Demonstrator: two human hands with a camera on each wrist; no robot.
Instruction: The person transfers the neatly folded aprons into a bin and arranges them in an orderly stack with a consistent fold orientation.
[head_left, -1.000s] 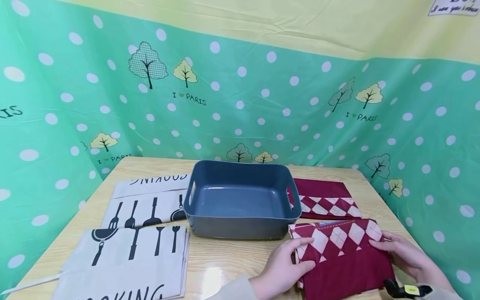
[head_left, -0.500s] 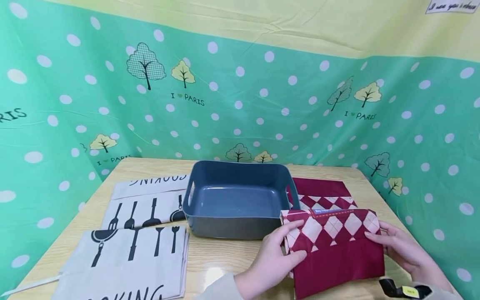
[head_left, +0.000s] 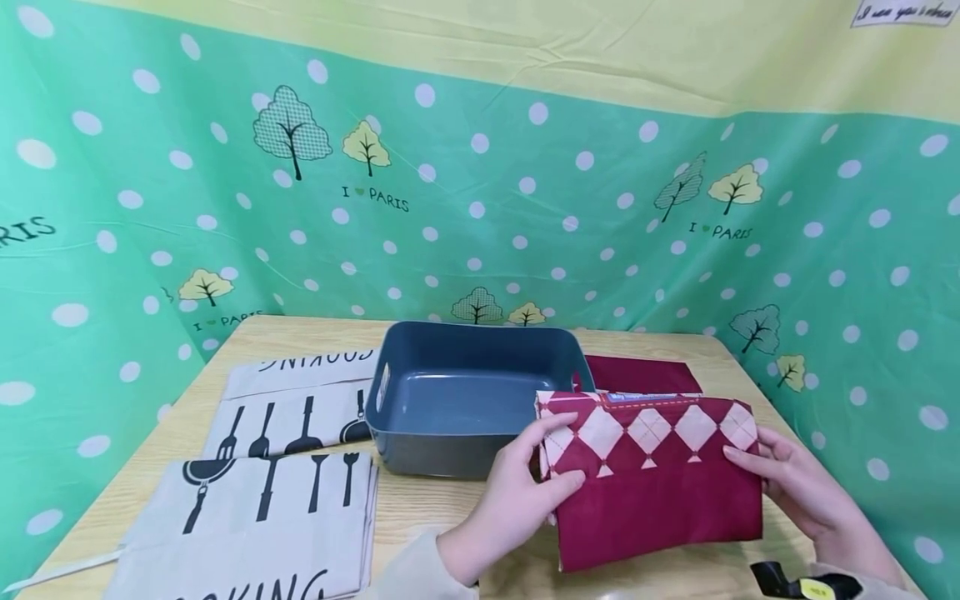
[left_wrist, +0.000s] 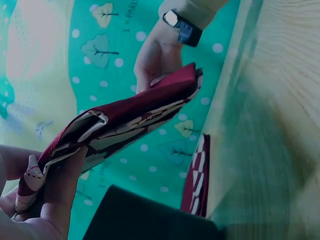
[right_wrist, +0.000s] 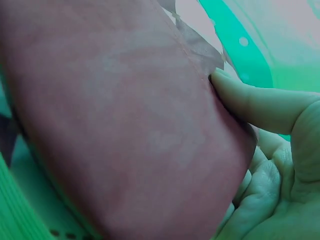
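A folded maroon cloth (head_left: 660,512) with a band of pale diamonds and a small blue label is held up, tilted, above the table's right side. My left hand (head_left: 517,487) pinches its left edge, thumb in front and fingers behind. At the right edge my right hand (head_left: 806,492) grips it the same way. The left wrist view shows the cloth's layered side (left_wrist: 145,110) edge-on, with the left thumb and fingers (left_wrist: 62,195) around one end. In the right wrist view the right thumb (right_wrist: 265,107) presses on the plain maroon face.
A dark blue basket (head_left: 465,454) with handle holes stands mid-table; the held cloth overlaps its right front corner. Behind the cloth lies another maroon one (head_left: 645,372). Two folded white cloths with utensil prints, a nearer one (head_left: 247,533) with a strap and a farther one (head_left: 288,408), lie left.
Both hands have lifted the maroon cloth off the table and carried it leftward and up, toward the basket. Basket and white cloths stay put.
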